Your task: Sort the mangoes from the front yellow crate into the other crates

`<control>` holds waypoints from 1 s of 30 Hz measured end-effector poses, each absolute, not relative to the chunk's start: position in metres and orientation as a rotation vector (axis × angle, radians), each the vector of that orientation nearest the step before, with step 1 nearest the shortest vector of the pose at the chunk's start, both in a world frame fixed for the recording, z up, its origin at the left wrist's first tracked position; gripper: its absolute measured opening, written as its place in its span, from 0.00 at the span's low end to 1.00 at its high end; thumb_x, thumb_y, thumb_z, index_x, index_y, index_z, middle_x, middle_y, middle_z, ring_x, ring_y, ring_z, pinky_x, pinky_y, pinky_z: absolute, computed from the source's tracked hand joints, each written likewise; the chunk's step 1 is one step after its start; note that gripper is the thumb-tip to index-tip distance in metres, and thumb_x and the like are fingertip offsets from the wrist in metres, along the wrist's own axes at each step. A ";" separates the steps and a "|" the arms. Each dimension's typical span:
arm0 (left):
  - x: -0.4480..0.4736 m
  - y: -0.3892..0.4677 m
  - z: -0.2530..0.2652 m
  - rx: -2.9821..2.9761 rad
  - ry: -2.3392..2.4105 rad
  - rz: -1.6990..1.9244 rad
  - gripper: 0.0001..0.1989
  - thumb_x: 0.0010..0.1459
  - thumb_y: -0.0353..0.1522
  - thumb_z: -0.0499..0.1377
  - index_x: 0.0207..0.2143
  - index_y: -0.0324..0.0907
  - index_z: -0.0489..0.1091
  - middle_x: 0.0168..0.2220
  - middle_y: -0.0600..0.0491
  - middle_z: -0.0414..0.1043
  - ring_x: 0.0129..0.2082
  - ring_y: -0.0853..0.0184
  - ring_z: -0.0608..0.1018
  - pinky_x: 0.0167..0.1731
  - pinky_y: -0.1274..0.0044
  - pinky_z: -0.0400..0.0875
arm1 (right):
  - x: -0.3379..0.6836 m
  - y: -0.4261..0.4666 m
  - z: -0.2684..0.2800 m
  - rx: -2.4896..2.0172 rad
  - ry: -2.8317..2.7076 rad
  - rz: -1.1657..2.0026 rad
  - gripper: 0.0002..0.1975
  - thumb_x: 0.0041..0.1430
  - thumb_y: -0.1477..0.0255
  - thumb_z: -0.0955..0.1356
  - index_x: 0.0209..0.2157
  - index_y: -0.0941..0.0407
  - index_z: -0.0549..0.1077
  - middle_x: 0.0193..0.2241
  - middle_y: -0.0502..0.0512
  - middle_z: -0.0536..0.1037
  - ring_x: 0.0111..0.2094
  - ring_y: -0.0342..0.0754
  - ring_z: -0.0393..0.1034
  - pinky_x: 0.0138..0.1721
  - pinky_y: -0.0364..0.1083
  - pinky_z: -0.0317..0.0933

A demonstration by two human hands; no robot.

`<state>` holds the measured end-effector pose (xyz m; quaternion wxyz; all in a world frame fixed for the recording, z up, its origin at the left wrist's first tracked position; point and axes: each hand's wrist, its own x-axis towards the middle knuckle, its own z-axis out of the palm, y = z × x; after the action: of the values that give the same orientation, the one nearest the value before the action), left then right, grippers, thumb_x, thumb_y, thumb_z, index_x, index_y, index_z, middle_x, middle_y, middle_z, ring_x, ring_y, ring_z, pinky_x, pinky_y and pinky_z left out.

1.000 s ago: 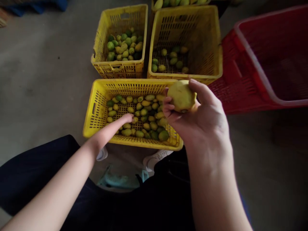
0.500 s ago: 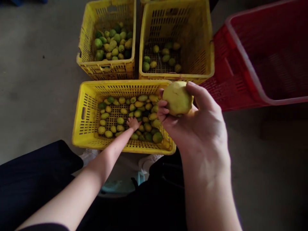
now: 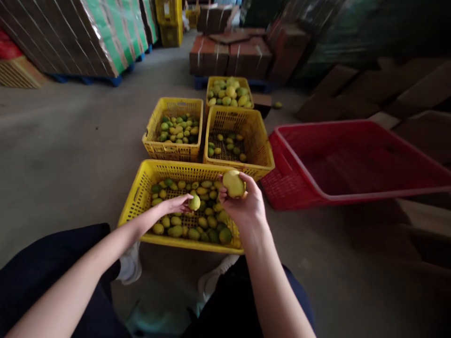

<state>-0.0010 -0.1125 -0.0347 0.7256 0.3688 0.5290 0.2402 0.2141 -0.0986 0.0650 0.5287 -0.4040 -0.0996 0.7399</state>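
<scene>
My right hand [image 3: 244, 199] is closed around a large pale-yellow lemon [image 3: 233, 183], raised over the right end of the near yellow crate [image 3: 132, 206]. Over the middle of that crate, my left hand [image 3: 179, 203] grips a smaller greenish-yellow lemon [image 3: 194, 203] at its fingertips. Many yellow and green lemons lie in the crate below both hands, spread over its slatted floor. Part of this fruit is hidden behind my hands and forearms.
Behind stand a left yellow crate [image 3: 150, 136] of green and yellow fruit, a right yellow crate [image 3: 262, 141] with fewer, and a fuller crate [image 3: 230, 107] farther back. At right is a red crate [image 3: 282, 188]. Cardboard boxes [image 3: 250, 54] and a wrapped pallet [image 3: 88, 37] stand beyond.
My left hand has come up from the fruit with a small lemon in it. My right hand still holds the large lemon. The view has tilted up, showing more of the room.
</scene>
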 end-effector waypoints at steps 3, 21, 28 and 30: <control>-0.009 -0.085 0.000 0.711 0.993 0.526 0.17 0.58 0.42 0.54 0.32 0.38 0.73 0.29 0.48 0.78 0.31 0.65 0.77 0.37 0.74 0.69 | 0.196 -0.098 0.057 -0.980 -0.246 1.740 0.09 0.49 0.62 0.67 0.29 0.53 0.71 0.28 0.54 0.77 0.19 0.41 0.57 0.19 0.44 0.56; -0.037 -0.168 0.059 0.784 0.945 0.964 0.27 0.50 0.54 0.62 0.32 0.37 0.69 0.24 0.55 0.67 0.19 0.77 0.63 0.21 0.82 0.60 | 0.170 -0.158 0.024 -1.146 -0.536 1.756 0.17 0.39 0.62 0.77 0.26 0.57 0.73 0.18 0.49 0.75 0.16 0.40 0.65 0.17 0.39 0.58; -0.020 -0.174 0.051 1.002 0.974 1.222 0.35 0.40 0.54 0.68 0.45 0.43 0.67 0.34 0.54 0.70 0.30 0.69 0.72 0.27 0.79 0.67 | 0.159 -0.153 0.047 -0.811 -0.580 1.474 0.15 0.36 0.67 0.77 0.30 0.52 0.76 0.34 0.49 0.83 0.40 0.51 0.77 0.41 0.49 0.72; -0.021 -0.175 0.054 1.105 0.953 1.254 0.34 0.40 0.53 0.69 0.44 0.43 0.67 0.37 0.52 0.71 0.34 0.67 0.73 0.27 0.79 0.66 | 0.152 -0.154 0.052 -0.813 -0.595 1.435 0.17 0.35 0.64 0.78 0.31 0.51 0.77 0.35 0.49 0.83 0.41 0.52 0.77 0.42 0.50 0.72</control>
<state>-0.0206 -0.1755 0.0544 0.5721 0.4712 0.4062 0.5345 0.1517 -0.1542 0.0516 0.6399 -0.3563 -0.2608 0.6290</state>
